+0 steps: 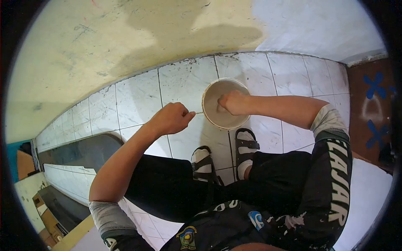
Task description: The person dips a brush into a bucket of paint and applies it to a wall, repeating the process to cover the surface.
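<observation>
A whitish bucket (226,122) stands on the tiled floor just ahead of my feet. My left hand (173,118) is closed to the left of it, its thumb and fingers pinching a thin pale bucket handle (199,113) that reaches to the rim. My right hand (235,103) is inside the mouth of the bucket, fingers curled downward and closed. Whatever those fingers hold is hidden, and the bucket's contents are hard to make out.
A wall (125,46), yellowish on the left and whiter on the right, rises beyond the white floor tiles (180,83). My sandalled feet (246,146) are close to the bucket. A brown board with blue marks (368,108) stands at the right.
</observation>
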The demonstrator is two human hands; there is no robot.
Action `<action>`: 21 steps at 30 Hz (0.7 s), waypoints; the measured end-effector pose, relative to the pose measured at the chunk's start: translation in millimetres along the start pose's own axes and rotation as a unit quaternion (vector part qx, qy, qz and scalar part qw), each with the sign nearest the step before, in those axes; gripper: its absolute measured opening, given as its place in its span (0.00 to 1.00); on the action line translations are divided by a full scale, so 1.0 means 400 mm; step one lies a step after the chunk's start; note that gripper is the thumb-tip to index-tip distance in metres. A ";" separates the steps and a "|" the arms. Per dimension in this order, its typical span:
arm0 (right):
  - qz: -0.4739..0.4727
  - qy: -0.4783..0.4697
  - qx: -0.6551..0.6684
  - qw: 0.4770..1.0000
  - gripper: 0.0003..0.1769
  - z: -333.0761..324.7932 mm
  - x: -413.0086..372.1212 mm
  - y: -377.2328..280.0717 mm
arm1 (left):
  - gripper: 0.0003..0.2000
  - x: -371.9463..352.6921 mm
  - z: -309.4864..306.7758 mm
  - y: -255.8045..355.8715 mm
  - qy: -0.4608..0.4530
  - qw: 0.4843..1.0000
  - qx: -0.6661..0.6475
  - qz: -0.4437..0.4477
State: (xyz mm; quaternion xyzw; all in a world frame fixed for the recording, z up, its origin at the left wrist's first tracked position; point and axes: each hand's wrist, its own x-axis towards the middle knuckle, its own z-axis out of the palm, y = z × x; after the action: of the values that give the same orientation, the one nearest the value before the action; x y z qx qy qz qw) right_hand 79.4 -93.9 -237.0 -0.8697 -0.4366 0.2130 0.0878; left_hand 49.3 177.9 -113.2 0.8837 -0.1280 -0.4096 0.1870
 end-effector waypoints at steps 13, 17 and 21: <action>0.086 -0.255 0.031 0.963 0.12 -0.219 0.003 -0.015 | 0.22 0.000 0.033 -0.013 0.016 1.000 0.015 -0.019; 0.168 -0.267 0.212 0.925 0.15 -0.326 -0.059 0.037 | 0.22 0.012 0.029 -0.013 -0.008 1.000 0.023 -0.003; 0.182 -0.222 0.337 0.897 0.15 -0.345 -0.157 0.104 | 0.22 0.019 0.028 -0.024 -0.027 0.999 0.022 0.019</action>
State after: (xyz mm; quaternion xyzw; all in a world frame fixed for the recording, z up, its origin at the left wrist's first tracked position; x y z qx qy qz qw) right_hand 138.0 -164.4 -109.3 -0.7824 -0.1808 0.5473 0.2359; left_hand 46.1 180.8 -129.3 0.8735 -0.1590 -0.4268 0.1718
